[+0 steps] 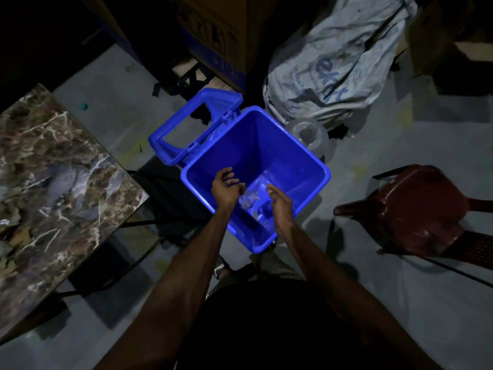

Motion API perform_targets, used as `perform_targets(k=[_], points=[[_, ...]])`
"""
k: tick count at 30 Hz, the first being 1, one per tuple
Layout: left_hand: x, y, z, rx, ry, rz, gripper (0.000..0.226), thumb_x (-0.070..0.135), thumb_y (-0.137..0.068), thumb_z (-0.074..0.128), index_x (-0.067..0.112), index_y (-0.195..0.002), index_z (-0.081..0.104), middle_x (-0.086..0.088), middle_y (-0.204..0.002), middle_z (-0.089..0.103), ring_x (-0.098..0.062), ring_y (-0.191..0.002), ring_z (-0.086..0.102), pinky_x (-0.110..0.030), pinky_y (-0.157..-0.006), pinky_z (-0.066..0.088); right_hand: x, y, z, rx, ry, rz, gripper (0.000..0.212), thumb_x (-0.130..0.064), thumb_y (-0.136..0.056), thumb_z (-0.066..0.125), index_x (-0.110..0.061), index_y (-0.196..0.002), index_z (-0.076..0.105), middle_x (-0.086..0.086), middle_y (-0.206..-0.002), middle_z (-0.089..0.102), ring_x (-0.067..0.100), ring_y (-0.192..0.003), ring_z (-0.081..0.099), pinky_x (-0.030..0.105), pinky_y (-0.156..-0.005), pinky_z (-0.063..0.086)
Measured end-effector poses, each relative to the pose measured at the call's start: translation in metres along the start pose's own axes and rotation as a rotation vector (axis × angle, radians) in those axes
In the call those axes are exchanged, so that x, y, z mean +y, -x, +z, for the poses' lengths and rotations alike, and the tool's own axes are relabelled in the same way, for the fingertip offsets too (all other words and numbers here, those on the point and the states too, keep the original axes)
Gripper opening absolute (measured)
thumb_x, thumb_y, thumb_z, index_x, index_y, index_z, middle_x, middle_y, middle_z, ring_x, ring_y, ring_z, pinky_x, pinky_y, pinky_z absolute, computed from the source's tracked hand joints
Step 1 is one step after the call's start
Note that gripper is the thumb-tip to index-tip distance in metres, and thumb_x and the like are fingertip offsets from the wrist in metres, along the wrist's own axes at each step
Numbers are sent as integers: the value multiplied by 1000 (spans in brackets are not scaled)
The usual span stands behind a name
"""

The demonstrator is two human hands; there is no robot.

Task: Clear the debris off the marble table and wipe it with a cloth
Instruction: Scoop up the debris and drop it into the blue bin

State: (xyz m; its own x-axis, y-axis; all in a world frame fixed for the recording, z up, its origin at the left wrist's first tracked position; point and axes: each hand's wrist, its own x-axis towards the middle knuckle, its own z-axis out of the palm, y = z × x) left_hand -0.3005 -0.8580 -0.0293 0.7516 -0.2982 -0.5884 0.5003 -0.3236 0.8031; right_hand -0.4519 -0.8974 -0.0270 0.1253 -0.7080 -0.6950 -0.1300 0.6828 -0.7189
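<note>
Both my hands hover over the open blue bin (288, 145). My left hand (225, 189) has loosely curled fingers and holds nothing that I can make out. My right hand (281, 206) is relaxed with fingers spread, palm turned inward. Between and below them, crumpled clear plastic debris (249, 202) lies inside the bin. The brown marble table (61, 182) is at the left, with a few scraps near its left edge. No cloth is in view.
The bin's lid (186, 126) hangs open behind it. A grey printed sack (338, 62) and a clear plastic lid (309, 136) lie beyond the bin. A dark red plastic chair (416, 209) stands at the right. Cardboard boxes (213, 36) line the back.
</note>
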Motion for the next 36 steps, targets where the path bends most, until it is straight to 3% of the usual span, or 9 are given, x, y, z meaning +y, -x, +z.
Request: perform_targets(k=[5,9,12,16,21,24,30,34,36], points=[[3,10,-13,-72,-37,47,47,-25,-77,65,4,-114,61,-1,-75,52,-22,-60,56,-34,-59,59,12,19,8,-5,23,-7,31,-4,-100,57,-5,-128,71,5,-126,72,-3,-94,67,7,-77,49],[0,5,-28,-78,4,54,49,-15,-65,80,8,-106,65,-1,-76,54,-31,-76,62,-45,-78,61,23,31,15,-29,32,-1,29,-4,-101,57,-6,-126,71,8,-125,72,-3,-94,67,21,-85,49],[0,10,-43,-85,51,23,36,-13,-79,76,8,-106,66,-6,-79,62,-26,-83,65,-40,-88,57,18,44,24,-25,24,10,28,-3,-103,53,-4,-127,68,7,-119,72,-10,-78,67,13,-66,50],[-3,16,-72,-112,111,11,25,-5,-88,70,1,-112,69,-7,-77,70,-12,-63,61,-27,-68,53,10,61,45,-29,2,-46,31,2,-103,50,4,-131,63,12,-119,67,-9,-70,68,9,-57,49],[-8,21,-125,-154,183,-14,22,3,-90,72,9,-111,73,-2,-86,75,-14,-72,63,-23,-61,51,25,83,88,-112,86,-101,27,-2,-100,58,-10,-122,71,15,-126,71,16,-107,65,42,-103,51],[-8,26,-169,-158,234,21,23,4,-91,71,6,-114,73,-4,-94,75,-15,-80,65,-22,-64,52,40,104,124,-182,166,-141,23,-5,-99,61,-16,-115,73,10,-122,72,17,-106,65,43,-98,53],[-1,29,-275,7,369,77,22,2,-92,70,5,-114,73,-8,-101,74,-19,-91,66,-30,-81,53,68,155,220,-445,393,-235,28,-1,-100,58,-1,-127,67,11,-119,69,16,-101,62,18,-80,51],[3,31,-350,199,510,108,15,-2,-94,67,6,-104,74,-4,-99,75,-21,-101,68,-36,-98,52,90,187,286,-639,518,-322,24,0,-98,61,-9,-118,70,12,-122,71,22,-113,65,41,-103,50],[0,32,-383,293,544,116,15,1,-96,66,4,-108,74,-1,-103,75,-20,-106,69,-34,-100,53,100,205,314,-726,581,-389,24,2,-98,61,-6,-119,70,10,-120,71,8,-109,66,29,-103,49]])
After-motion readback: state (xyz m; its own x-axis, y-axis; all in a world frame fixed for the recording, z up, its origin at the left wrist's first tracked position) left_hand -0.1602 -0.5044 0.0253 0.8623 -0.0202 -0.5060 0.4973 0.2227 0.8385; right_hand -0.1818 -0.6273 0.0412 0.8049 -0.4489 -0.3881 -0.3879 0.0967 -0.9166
